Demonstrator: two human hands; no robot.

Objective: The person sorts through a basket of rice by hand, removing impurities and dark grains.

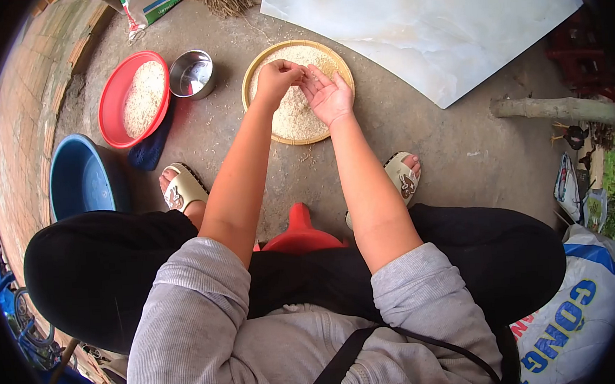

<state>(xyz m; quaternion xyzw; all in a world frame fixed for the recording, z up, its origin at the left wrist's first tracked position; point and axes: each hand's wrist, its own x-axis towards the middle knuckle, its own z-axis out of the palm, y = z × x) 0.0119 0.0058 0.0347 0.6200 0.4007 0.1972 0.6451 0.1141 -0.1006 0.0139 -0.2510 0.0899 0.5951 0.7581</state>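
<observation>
A round woven bamboo tray (246, 90) rests on the floor in front of me, with pale rice grains (299, 118) spread over it. Above the tray, my left hand (277, 82) is closed in a pinch, its fingertips meeting the fingers of the other hand. Whatever the pinch holds is too small to make out. My right hand (328, 99) is turned palm up with its fingers stretched out and slightly apart. No object large enough to name lies on that palm.
At the left stand a red basin (109, 109) of grains, a steel pot (192, 74) and a blue tub (81, 178). A pale sheet (424, 30) covers the far right floor. A log (559, 108), a small dark bird (571, 135) and a printed sack (569, 317) are at right.
</observation>
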